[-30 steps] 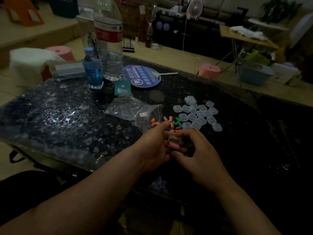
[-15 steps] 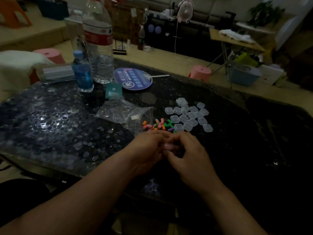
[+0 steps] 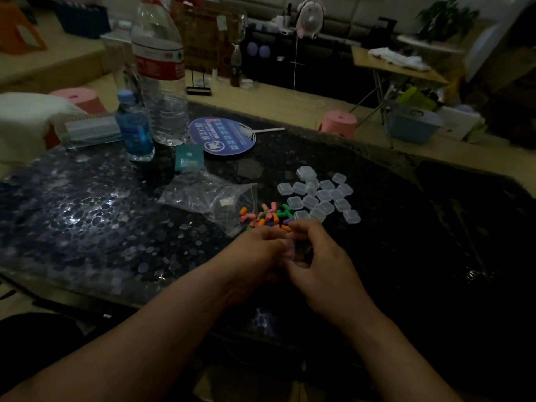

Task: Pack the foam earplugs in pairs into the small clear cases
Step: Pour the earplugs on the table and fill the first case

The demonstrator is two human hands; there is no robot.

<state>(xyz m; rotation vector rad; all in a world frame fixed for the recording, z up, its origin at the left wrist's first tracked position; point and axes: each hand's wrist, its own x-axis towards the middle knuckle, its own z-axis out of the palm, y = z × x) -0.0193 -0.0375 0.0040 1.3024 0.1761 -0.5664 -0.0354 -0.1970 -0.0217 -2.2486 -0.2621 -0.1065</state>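
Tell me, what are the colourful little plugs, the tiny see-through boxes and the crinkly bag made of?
Small multicoloured bullet-shaped earplugs: likely soft foam; they look matte, with no shine.
Small square clear cases: probably hard plastic; translucent and slightly frosted, with neat rounded edges.
Clear crumpled bag: thin plastic film; its wrinkles are glossy and the dark tabletop shows through it.
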